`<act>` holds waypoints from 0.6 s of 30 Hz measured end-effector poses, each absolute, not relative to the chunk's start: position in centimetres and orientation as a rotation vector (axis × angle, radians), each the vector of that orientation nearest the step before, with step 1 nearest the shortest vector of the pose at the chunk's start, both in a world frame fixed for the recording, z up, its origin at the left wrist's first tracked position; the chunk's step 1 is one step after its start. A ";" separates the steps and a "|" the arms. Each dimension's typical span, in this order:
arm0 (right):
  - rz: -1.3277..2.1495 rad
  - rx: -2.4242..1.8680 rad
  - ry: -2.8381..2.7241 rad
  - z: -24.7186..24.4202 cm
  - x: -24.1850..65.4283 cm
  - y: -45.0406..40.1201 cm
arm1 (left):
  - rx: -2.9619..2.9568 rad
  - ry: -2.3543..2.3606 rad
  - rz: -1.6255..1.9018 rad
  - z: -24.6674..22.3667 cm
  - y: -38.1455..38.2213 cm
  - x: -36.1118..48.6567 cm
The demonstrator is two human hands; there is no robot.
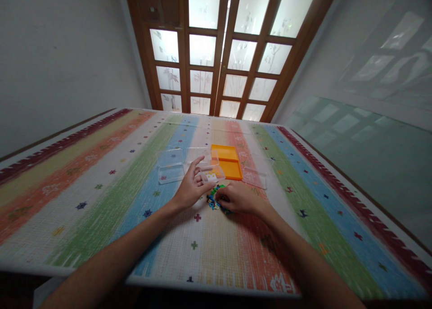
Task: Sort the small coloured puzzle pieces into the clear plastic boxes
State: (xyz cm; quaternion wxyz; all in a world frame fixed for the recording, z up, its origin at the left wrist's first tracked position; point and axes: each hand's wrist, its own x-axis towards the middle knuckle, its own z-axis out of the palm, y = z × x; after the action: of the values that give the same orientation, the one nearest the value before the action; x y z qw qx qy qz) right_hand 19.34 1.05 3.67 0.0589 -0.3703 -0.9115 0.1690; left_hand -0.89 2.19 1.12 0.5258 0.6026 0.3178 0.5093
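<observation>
A small heap of mixed little pieces (212, 198), green, blue, black and yellow, lies on the striped cloth. My right hand (238, 197) rests over the heap's right side with its fingers curled together. Whatever is between those fingertips is too small to make out. To the left, my left hand (191, 189) is held open, fingers apart, beside a clear plastic box (221, 174) with yellow and white pieces inside. Its thumb reaches toward the near side of that box. Nothing shows in the left palm.
An orange tray with two compartments (232, 169) stands behind the heap. Clear plastic containers (170, 174) sit to the left, and a clear lid or tray (254, 178) lies on the right. The striped tablecloth (121, 237) covers the table; glazed wooden doors (219, 52) are beyond.
</observation>
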 end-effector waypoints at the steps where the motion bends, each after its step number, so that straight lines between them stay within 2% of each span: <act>1: 0.531 -1.118 -2.746 3.6 19.4 1.1 | 1.440 0.757 1.218 1.1 2.2 -0.9; 10: 0.681 -1.176 -2.695 3.4 19.5 1.3 | 1.391 0.797 1.204 1.4 2.0 -0.8; 18: 0.903 -1.122 -2.597 6.3 21.0 0.9 | 1.381 0.829 1.183 1.3 1.9 -0.7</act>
State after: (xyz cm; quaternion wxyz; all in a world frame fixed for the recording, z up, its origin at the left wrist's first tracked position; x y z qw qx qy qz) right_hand 20.98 0.94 6.32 0.0860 -0.3765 -0.8713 0.3029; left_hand -0.74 1.95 1.32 0.5410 0.5812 0.3488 0.4978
